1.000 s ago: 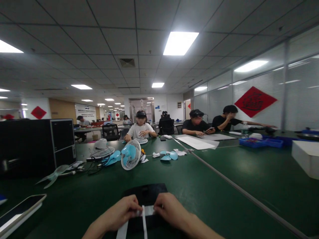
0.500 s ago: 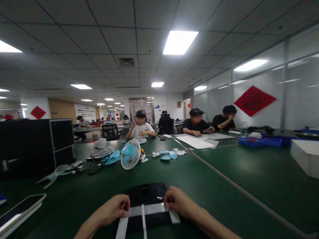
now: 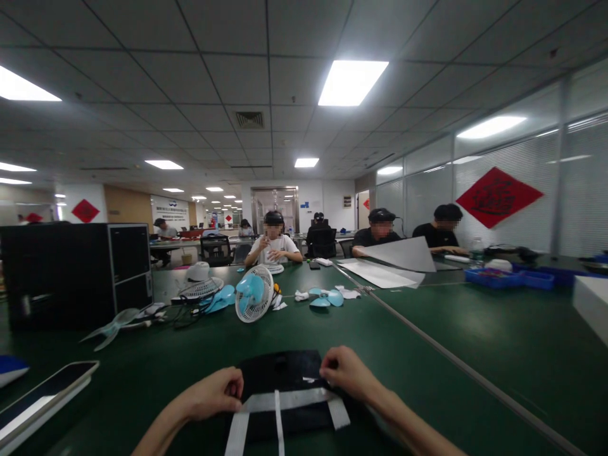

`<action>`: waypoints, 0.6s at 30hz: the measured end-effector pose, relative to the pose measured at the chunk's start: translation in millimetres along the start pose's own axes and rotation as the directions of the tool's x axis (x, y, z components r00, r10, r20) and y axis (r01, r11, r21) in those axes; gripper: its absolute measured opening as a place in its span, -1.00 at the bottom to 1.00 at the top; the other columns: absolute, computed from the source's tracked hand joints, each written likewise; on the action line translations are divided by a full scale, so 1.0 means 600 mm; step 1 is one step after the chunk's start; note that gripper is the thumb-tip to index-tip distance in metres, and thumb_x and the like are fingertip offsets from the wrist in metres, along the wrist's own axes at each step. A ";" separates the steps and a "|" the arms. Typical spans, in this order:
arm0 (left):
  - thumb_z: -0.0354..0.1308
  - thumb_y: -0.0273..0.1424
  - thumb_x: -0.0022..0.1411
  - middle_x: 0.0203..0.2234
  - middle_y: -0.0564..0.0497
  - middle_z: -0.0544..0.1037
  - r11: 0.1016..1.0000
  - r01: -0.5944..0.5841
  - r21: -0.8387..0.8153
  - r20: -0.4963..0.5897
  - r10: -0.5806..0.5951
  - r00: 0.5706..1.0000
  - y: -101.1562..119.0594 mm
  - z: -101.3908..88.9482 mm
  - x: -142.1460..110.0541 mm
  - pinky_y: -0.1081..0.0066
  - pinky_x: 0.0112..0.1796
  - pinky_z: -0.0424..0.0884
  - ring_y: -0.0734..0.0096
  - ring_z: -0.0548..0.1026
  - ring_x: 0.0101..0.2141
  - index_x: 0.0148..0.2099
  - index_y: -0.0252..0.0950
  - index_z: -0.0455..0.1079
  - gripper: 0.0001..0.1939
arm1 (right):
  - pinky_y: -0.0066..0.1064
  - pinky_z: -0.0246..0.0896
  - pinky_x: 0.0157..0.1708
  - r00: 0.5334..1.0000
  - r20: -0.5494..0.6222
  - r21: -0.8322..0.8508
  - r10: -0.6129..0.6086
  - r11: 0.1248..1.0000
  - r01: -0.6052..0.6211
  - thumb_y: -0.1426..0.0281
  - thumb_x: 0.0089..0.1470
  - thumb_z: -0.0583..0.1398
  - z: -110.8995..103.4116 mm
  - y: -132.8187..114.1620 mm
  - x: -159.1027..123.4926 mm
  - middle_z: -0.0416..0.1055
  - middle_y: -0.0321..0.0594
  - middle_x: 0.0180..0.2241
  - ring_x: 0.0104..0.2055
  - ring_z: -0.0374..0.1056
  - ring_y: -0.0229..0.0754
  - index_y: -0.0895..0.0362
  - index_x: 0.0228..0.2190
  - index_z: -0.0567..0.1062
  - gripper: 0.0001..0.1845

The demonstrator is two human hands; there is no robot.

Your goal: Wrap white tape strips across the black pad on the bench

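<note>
In front of me on the green table lies a flat black piece (image 3: 280, 365) of fabric or sheet. Pale grey strips cross it: a wide horizontal band (image 3: 304, 398), a thin upright strip (image 3: 278, 421), and slanting strips at both ends. My left hand (image 3: 216, 394) is at the black piece's left edge, fingers curled and thumb close to the band's left end. At the upper right edge, my right hand (image 3: 349, 375) has thumb and forefinger pinched together, just above the band's right end. What either hand pinches is too small to tell.
A tablet-like device (image 3: 47, 396) lies at left, before a black computer case (image 3: 61, 272). Fan parts, including a white grille with blue blades (image 3: 254, 293), are spread ahead. Blue trays (image 3: 494, 277) and a white box (image 3: 596, 304) stand right. Co-workers sit across the table.
My right hand has moved up off the band's right end, and my left hand slightly left. The view has turned a little left. A co-worker across has lifted a white sheet.
</note>
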State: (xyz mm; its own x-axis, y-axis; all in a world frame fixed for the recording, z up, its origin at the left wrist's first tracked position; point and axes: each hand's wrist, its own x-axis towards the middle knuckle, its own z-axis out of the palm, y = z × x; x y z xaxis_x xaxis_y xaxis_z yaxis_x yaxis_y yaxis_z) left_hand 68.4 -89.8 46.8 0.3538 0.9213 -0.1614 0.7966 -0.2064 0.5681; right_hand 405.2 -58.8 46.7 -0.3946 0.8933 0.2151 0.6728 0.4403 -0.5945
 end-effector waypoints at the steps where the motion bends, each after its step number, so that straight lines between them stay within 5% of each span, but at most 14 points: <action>1: 0.14 -0.28 0.02 -0.28 0.06 0.41 1.000 -0.009 -0.015 -0.009 0.009 1.000 -0.003 -0.001 0.002 0.46 -0.31 0.25 0.39 0.35 -0.28 -0.23 -0.26 0.37 -0.75 | -0.47 0.20 -0.38 0.999 -0.029 -0.032 -0.026 0.999 0.025 0.42 -0.04 0.14 0.003 -0.006 0.006 0.51 -0.20 -0.41 -0.38 0.39 -0.22 0.20 -0.40 0.57 -0.79; 5: 0.02 -0.29 0.12 -0.33 0.03 0.45 0.999 0.034 0.039 -0.181 -0.026 0.983 -0.023 -0.003 0.016 0.44 -0.32 0.27 0.37 0.39 -0.31 -0.27 -0.29 0.34 -0.81 | -0.42 0.23 -0.17 0.977 0.017 -0.149 -0.211 0.966 0.211 0.44 -0.06 0.17 0.029 -0.041 0.039 0.47 -0.17 -0.21 -0.19 0.37 -0.16 0.13 -0.19 0.53 -0.67; 9: -0.04 -0.34 0.16 -0.30 -0.03 0.47 0.952 0.212 0.219 -0.384 -0.116 0.916 -0.065 -0.011 0.030 0.41 -0.29 0.27 0.35 0.42 -0.29 -0.29 -0.27 0.31 -0.84 | -0.39 0.17 -0.02 0.939 0.104 -0.241 -0.327 0.908 0.343 0.43 -0.01 0.15 0.066 -0.071 0.079 0.42 -0.14 -0.06 -0.04 0.32 -0.12 0.12 -0.05 0.46 -0.58; 18: -0.06 -0.31 0.16 -0.25 -0.07 0.49 0.918 0.301 0.259 -0.398 -0.182 0.899 -0.098 -0.024 0.031 0.36 -0.26 0.31 0.27 0.45 -0.24 -0.26 -0.26 0.30 -0.82 | -0.39 0.22 -0.19 0.958 0.122 -0.391 -0.259 0.875 0.286 0.32 -0.04 0.24 0.090 -0.078 0.121 0.51 -0.12 -0.26 -0.14 0.36 -0.05 0.12 -0.26 0.59 -0.73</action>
State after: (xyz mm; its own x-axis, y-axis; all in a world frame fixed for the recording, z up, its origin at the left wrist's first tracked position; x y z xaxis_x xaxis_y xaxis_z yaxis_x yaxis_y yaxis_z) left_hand 20.9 -55.8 21.9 -0.0222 0.9971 0.0727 0.9645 0.0023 0.2639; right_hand 311.2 -19.3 48.1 -0.6287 0.7307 0.2661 0.7201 0.6762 -0.1555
